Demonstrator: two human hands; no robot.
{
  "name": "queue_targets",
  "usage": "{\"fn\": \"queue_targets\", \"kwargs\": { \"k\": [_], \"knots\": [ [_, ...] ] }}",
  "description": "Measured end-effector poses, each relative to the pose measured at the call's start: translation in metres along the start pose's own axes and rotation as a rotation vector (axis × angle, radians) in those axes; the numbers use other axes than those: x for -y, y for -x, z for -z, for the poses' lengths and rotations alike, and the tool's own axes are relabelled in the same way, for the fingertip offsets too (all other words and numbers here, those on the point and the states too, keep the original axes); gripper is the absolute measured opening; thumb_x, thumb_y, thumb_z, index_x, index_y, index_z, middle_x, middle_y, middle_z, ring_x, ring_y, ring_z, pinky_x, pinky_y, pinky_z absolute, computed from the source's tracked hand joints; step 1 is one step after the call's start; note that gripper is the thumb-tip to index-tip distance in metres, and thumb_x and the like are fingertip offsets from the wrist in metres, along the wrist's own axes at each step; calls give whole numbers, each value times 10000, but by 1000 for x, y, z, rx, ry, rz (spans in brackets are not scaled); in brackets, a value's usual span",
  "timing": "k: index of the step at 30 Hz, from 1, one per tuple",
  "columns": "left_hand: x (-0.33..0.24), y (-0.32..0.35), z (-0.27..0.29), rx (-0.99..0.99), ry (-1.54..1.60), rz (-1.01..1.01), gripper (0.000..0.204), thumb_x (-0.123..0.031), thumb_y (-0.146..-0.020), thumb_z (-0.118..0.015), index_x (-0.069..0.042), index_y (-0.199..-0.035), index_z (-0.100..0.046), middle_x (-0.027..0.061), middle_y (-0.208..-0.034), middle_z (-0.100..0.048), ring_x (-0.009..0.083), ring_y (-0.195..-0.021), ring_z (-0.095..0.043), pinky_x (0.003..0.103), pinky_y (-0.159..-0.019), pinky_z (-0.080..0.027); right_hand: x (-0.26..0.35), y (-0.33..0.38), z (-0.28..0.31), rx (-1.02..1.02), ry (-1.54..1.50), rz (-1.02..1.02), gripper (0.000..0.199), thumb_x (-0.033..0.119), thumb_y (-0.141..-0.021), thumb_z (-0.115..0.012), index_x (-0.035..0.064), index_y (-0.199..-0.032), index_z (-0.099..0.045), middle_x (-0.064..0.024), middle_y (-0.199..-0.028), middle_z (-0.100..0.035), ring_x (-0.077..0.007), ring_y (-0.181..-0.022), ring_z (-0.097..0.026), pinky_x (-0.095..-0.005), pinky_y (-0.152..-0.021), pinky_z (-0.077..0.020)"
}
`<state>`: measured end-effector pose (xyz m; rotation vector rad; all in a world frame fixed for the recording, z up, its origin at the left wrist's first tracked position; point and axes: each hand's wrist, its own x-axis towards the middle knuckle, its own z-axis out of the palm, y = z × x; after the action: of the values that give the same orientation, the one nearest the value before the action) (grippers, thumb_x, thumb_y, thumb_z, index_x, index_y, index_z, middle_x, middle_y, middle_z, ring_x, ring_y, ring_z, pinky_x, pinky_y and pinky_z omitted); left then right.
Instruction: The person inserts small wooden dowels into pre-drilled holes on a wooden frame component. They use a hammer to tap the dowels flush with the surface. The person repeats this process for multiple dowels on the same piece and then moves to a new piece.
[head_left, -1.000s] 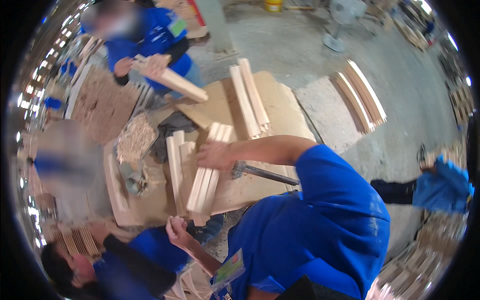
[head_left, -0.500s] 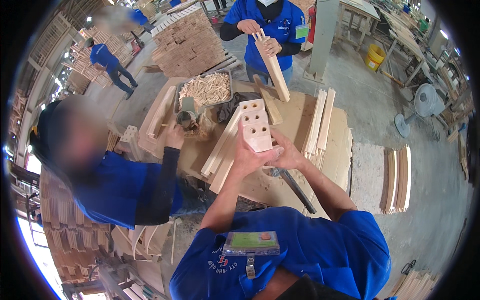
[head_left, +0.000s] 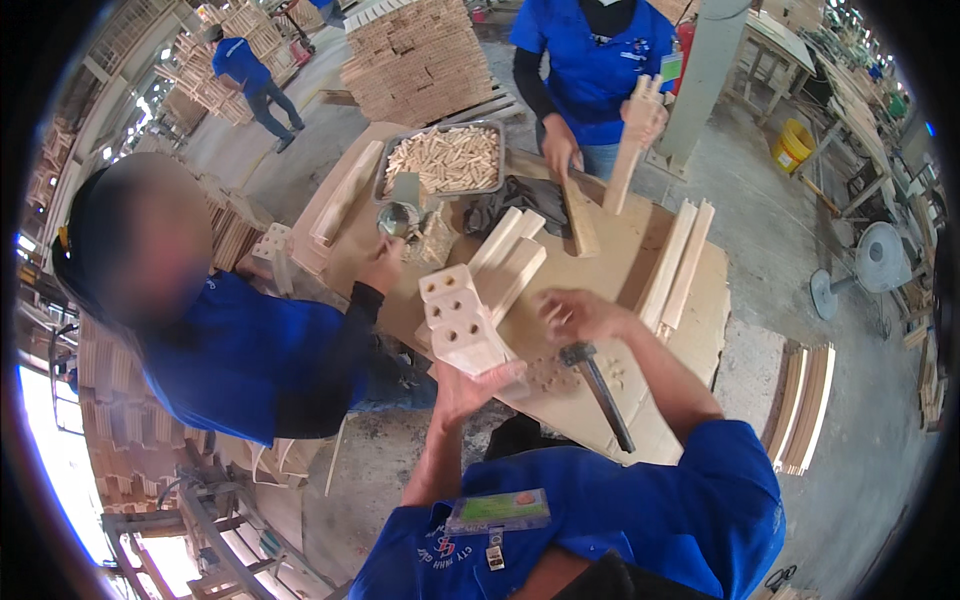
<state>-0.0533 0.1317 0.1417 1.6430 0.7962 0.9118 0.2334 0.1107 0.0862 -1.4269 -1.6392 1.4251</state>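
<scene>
A woodworking shop fills the frame: a concrete floor, stacks of cut timber along the left rim, and a tan plywood worktable (head_left: pixel 700 300) in the middle. At the centre, the left hand (head_left: pixel 468 385) grips the lower end of a pale wooden block (head_left: pixel 462 318) from below, fingers curled shut around it; the block stands tilted toward the upper left and shows 3 round holes in its near face. Just right of it, the right hand (head_left: pixel 580 315) hovers palm down over the table with fingers loosely spread, holding nothing that can be seen. A hammer (head_left: pixel 598 385) lies on the table right below that hand, its dark handle running toward the lower right. Behind the block, a few long wooden slats (head_left: pixel 515 262) lie angled on the table, and 2 more slats (head_left: pixel 680 265) rest near the right edge. In the upper middle sits a grey metal tray (head_left: pixel 445 158) heaped with short wooden dowels. A person in a blue shirt (head_left: pixel 250 360) at the left reaches a hand toward the table; another person in blue (head_left: pixel 590 60) at the top holds a slat upright. More slats lie on the floor at the right.
</scene>
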Motion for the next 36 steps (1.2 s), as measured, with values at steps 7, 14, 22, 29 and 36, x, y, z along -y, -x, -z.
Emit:
{"fn": "queue_targets", "kwargs": {
  "k": [7, 14, 22, 29, 36],
  "knots": [
    [-3, -24, 26, 132, 167, 223, 1315, -521, -629, -1019, 43, -1591, -321, 206, -1476, -549, 291, -1400, -535, 462, -1146, -458, -9, -225, 81, -455, 277, 122, 437, 288, -977, -705, 58, -1348, -669, -136, -1060, -752, -248, -924, -732, -384, -851, -582],
    [46, -23, 41, 212, -122, 279, 1281, -611, -673, -957, 47, -1583, -341, 268, -1473, -532, 375, -1412, -525, 458, -1187, -402, -14, -385, 97, -454, 798, -258, 303, 193, -936, -673, 81, -1211, -732, -202, -1219, -746, -384, -1158, -718, -503, -973, -574],
    [50, -40, 33, 224, -238, 306, 1294, -529, -644, -999, 56, -1588, -336, 271, -1468, -531, 365, -1404, -528, 448, -1179, -408, -39, -372, 94, -675, 688, -13, 328, 161, -897, -689, 77, -1215, -697, -259, -1167, -699, -445, -1105, -696, -529, -974, -561],
    [46, -84, 36, 247, 393, 230, 1095, -232, -642, -976, 7, -1561, -433, 131, -1456, -599, 247, -1357, -573, 407, -1147, -441, 0, -127, 6, 50, -737, 306, 902, 722, -1018, -536, 53, -1608, -402, -91, -1373, -639, -176, -1181, -649, -375, -994, -540],
    [24, -136, -6, 388, 1008, -119, 888, -501, -873, -750, 52, -1502, -454, 200, -1333, -636, 281, -1192, -673, 413, -1004, -574, 45, -25, -52, -235, -562, 195, 555, 301, -1086, -645, 21, -1537, -480, -47, -1098, -674, -98, -897, -601, -279, -807, -525]
  ]
}}
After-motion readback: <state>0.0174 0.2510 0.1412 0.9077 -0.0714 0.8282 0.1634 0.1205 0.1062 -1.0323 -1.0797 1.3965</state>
